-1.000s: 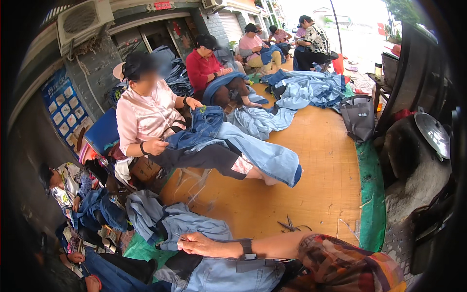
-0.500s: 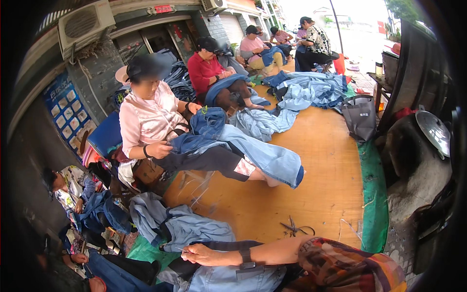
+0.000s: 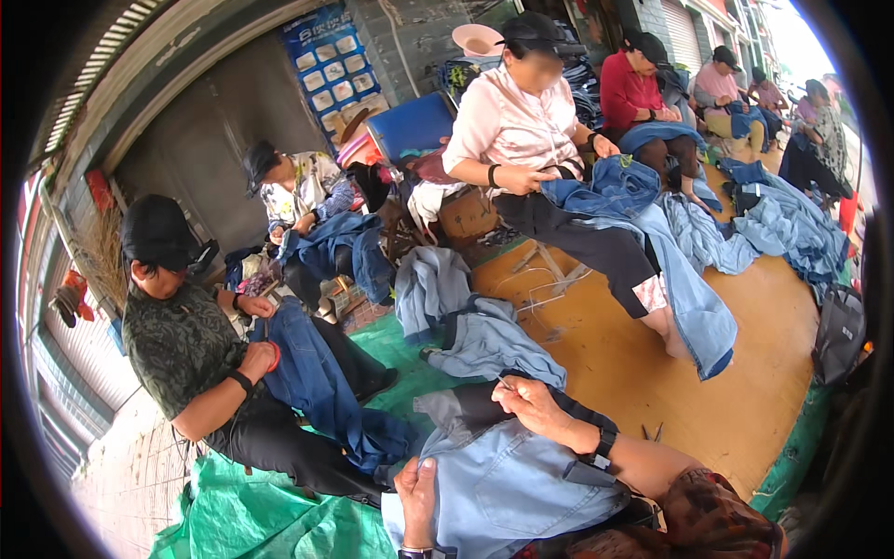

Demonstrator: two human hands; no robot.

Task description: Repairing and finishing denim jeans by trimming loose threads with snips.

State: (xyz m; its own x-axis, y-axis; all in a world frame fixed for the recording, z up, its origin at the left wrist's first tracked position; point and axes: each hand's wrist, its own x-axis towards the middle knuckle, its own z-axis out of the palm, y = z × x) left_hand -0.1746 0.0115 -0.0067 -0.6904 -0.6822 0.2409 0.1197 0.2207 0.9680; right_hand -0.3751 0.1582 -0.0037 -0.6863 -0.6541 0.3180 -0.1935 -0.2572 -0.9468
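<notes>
A light-blue denim garment [image 3: 521,475] with dark and grey patches at its far end lies across my lap. My left hand [image 3: 416,498] is closed on the near left edge of this denim, thumb on top. Over the far part of the cloth, my right hand [image 3: 533,407] is closed round a thin pointed metal tool [image 3: 504,381], only its tip showing past the fingers; its exact kind is too small to make out. The right forearm crosses above the garment, a dark watch at the wrist.
Dark scissors [image 3: 655,433] lie on the orange board [image 3: 754,391], partly hidden by my arm. Loose light-blue jeans [image 3: 494,340] lie ahead. A person at left [image 3: 191,326] works on dark-blue jeans [image 3: 321,373]; another [image 3: 526,121] sits ahead with denim. Green sheeting [image 3: 279,508] covers the ground at left.
The view has swung to the left, bringing the person at left fully in. My left hand has come into sight on the denim. My right hand still holds the thin tool.
</notes>
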